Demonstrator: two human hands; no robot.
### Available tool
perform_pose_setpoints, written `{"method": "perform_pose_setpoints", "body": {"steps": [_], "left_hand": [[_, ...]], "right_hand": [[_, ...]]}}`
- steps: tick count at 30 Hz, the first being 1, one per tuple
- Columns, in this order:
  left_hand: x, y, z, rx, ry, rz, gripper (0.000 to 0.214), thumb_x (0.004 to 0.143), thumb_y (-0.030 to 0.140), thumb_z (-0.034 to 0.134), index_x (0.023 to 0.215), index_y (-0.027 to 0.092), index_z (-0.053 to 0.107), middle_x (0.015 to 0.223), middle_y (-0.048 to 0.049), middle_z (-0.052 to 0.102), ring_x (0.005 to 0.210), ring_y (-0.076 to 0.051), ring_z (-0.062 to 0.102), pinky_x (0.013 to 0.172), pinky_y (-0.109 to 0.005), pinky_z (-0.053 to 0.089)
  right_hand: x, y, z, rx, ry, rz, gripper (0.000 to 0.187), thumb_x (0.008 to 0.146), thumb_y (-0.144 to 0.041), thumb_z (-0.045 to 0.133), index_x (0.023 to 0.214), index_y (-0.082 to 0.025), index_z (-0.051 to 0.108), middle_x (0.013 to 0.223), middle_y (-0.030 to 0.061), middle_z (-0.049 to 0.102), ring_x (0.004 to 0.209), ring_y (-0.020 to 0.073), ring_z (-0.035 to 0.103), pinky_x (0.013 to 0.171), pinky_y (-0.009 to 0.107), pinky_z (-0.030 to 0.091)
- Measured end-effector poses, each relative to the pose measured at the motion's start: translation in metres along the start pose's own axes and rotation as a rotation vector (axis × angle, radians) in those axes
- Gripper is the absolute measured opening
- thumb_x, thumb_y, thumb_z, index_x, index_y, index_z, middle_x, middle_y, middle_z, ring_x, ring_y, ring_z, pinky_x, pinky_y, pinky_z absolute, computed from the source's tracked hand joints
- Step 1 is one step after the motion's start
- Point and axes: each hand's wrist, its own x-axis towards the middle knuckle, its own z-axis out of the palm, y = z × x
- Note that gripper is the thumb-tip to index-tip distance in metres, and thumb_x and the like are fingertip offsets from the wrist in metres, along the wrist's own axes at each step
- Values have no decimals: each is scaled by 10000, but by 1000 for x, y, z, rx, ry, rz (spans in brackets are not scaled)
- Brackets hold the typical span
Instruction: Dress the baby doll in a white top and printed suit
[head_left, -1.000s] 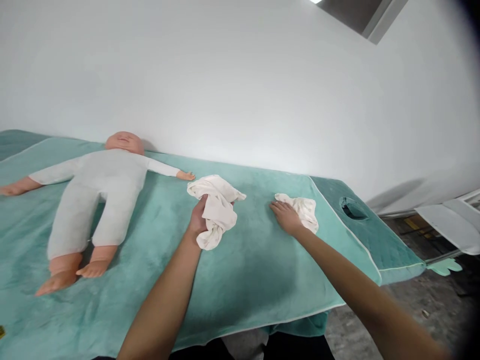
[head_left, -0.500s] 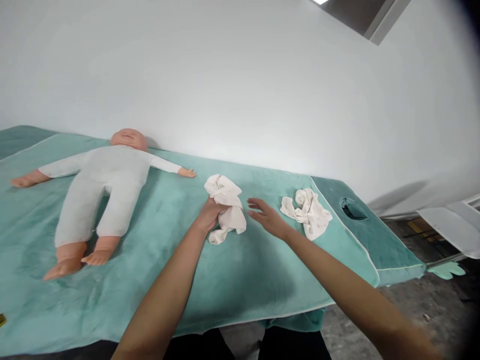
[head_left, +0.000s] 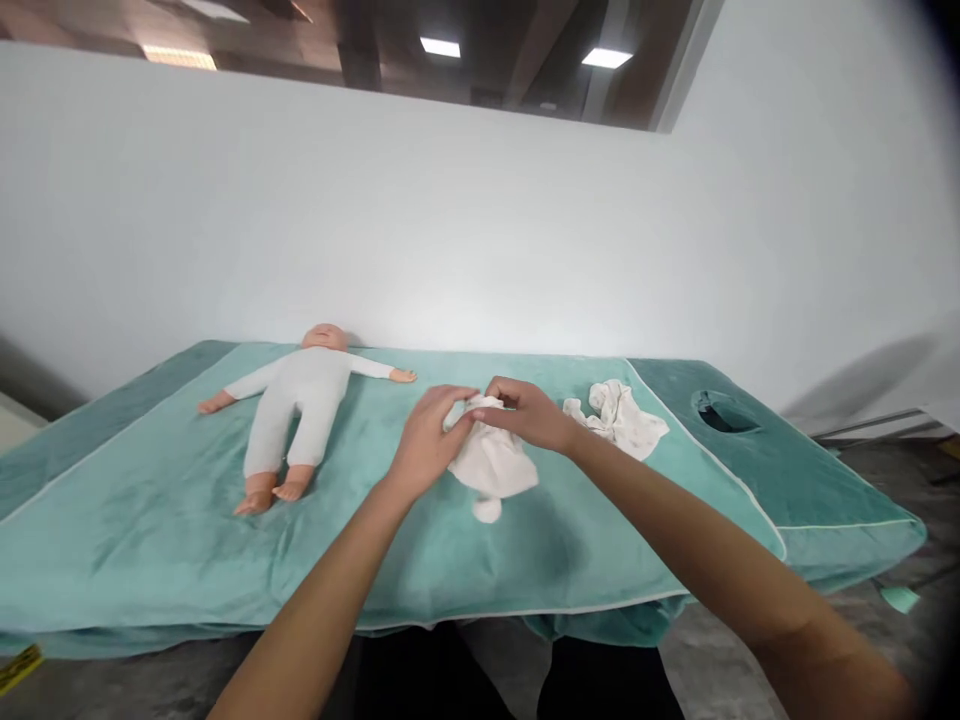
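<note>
A crumpled white cloth garment (head_left: 495, 465) hangs between my two hands, just above the green bed cover. My left hand (head_left: 433, 432) is closed on its upper left edge, and my right hand (head_left: 525, 410) pinches the top of it from the right. Folds hide the garment's exact kind. To the right lies a second crumpled white cloth (head_left: 622, 418), apart from my hands. On the left a baby doll (head_left: 304, 395) with a white cloth body lies on its back, arms spread.
A bed with a green plush cover (head_left: 187, 540) runs along a white wall (head_left: 375, 220). Near its right end the cover has a dark round hole (head_left: 724, 412). A window (head_left: 480, 60) is above, and yellow tape (head_left: 21, 668) marks the floor at lower left.
My right hand has moved left and taken hold of the white garment, which my left hand was holding. The garment now hangs from both hands. The view has tilted up.
</note>
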Motion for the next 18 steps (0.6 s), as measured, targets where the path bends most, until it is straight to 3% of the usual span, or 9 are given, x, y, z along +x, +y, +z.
{"method": "perform_pose_setpoints", "body": {"steps": [3, 6, 8, 11, 14, 18], "left_hand": [[2, 27, -7, 222, -39, 22, 197, 906, 214, 530, 1070, 213, 640, 954, -31, 692, 907, -196, 655, 820, -322, 511], [2, 50, -17, 540, 8, 78, 287, 830, 104, 519, 1064, 210, 647, 988, -61, 673, 938, -230, 646, 758, -328, 495], [2, 60, -26, 623, -8, 101, 281, 816, 75, 488, 989, 213, 662, 1021, -75, 669, 976, -243, 641, 747, -331, 492], [4, 65, -38, 510, -67, 106, 270, 824, 69, 437, 874, 215, 659, 983, -53, 688, 965, -222, 654, 781, -325, 504], [5, 61, -47, 386, -23, 140, 303, 807, 62, 395, 826, 215, 655, 921, -32, 706, 937, -205, 665, 843, -333, 508], [7, 51, -55, 330, 106, 168, 325, 768, 52, 397, 850, 207, 671, 914, -23, 720, 909, -193, 665, 826, -321, 515]], "right_hand": [[-12, -17, -10, -4, -77, 6, 384, 837, -536, 664, 755, -219, 461, 652, -68, 382, 586, 101, 361, 526, 233, 271], [-28, -20, -26, -177, -65, -35, 332, 846, -466, 656, 746, -214, 464, 671, -66, 384, 610, 100, 347, 554, 238, 260], [-41, -21, -40, -314, -88, -73, 342, 854, -437, 645, 699, -206, 445, 669, -61, 373, 625, 102, 341, 579, 246, 254], [-63, -29, -59, -372, -181, -73, 384, 868, -451, 627, 663, -203, 418, 680, -49, 393, 641, 108, 369, 608, 258, 270], [-83, -40, -67, -324, -269, -19, 405, 875, -475, 613, 661, -209, 394, 686, -43, 402, 632, 111, 383, 607, 265, 278], [-93, -39, -64, -544, -126, 92, 337, 879, -397, 578, 677, -221, 374, 626, -54, 377, 576, 112, 365, 569, 267, 238]]}}
